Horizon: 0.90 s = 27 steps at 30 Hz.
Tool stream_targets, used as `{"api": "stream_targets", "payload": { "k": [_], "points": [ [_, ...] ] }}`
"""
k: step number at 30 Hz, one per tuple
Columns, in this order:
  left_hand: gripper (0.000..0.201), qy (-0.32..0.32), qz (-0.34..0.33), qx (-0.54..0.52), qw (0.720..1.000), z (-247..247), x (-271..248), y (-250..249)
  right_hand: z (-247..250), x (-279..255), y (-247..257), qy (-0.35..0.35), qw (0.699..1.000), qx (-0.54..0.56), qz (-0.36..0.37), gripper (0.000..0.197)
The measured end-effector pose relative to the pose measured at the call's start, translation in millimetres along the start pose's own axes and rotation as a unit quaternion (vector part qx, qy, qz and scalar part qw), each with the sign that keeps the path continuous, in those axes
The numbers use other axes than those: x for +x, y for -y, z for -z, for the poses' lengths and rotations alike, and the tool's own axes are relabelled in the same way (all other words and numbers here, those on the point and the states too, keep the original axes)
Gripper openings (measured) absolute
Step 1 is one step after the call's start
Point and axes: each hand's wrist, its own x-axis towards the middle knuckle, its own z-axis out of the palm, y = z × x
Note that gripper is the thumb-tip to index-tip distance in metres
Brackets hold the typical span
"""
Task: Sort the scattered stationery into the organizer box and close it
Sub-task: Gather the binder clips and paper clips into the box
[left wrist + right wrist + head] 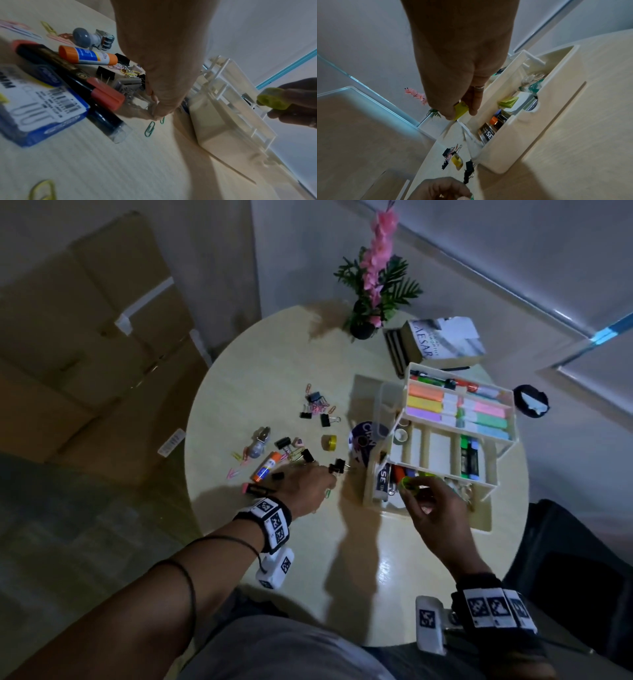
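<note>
Our right hand (432,508) pinches the light, stiff green tape roll (409,484) over the organizer box (370,487) (at five o'clock); our left hand (305,486) pinches a paperclip (162,120), best gripped edgewise.

At centre frame, the right hand (462,81) pinches a small yellow-green roll of tape (461,110) above the open cream plastic organizer box (513,135); inside the box lie a pad of green sticky notes (508,102), an orange-capped marker (494,120) and a black labelled pack (487,133); at lower centre, black binder clips (468,170) and a yellow tape roll (457,161) rest on the pale wooden table (573,148); the left hand (440,189) shows at the bottom edge; pink artificial flowers (417,95) stand at mid-left.
</note>
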Motion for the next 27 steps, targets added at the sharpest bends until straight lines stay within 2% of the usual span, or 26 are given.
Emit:
{"api": "stream_targets", "payload": {
  "k": [3,5,8,10,15,19,23,27],
  "points": [
    [0.022,-0.022,0.024,-0.072,0.997,-5.3,0.3,3.6,9.6,11.0,-15.0,-0.017,1.000,0.004,-0.003,0.017],
    [0.023,-0.056,0.040,-0.115,0.991,-4.6,-4.1,1.3,13.6,21.1,-28.3,-0.036,0.999,-0.015,-0.008,0.019],
    [0.021,-0.119,0.049,-0.146,0.981,-0.9,-13.5,-3.5,18.3,38.4,-42.2,-0.073,0.997,-0.035,-0.018,0.016],
    [0.019,-0.139,0.040,-0.153,0.978,0.5,-19.8,-5.9,19.4,50.3,-46.8,-0.092,0.995,-0.042,-0.019,0.014],
    [0.017,-0.137,0.051,-0.177,0.973,6.7,-32.2,-20.9,16.6,83.3,-54.2,-0.117,0.991,-0.057,-0.031,0.009],
    [0.014,-0.107,0.074,-0.234,0.964,8.8,-33.7,-39.7,9.5,106.5,-68.7,-0.124,0.990,-0.045,-0.043,0.005],
    [0.012,-0.104,0.059,-0.229,0.966,10.4,-29.4,-57.4,2.8,115.1,-72.6,-0.108,0.990,-0.089,-0.025,0.010],
    [0.011,-0.096,0.043,-0.224,0.969,7.8,-22.6,-72.0,6.8,112.7,-70.1,-0.105,0.991,-0.085,0.005,0.013]
  ]
}}
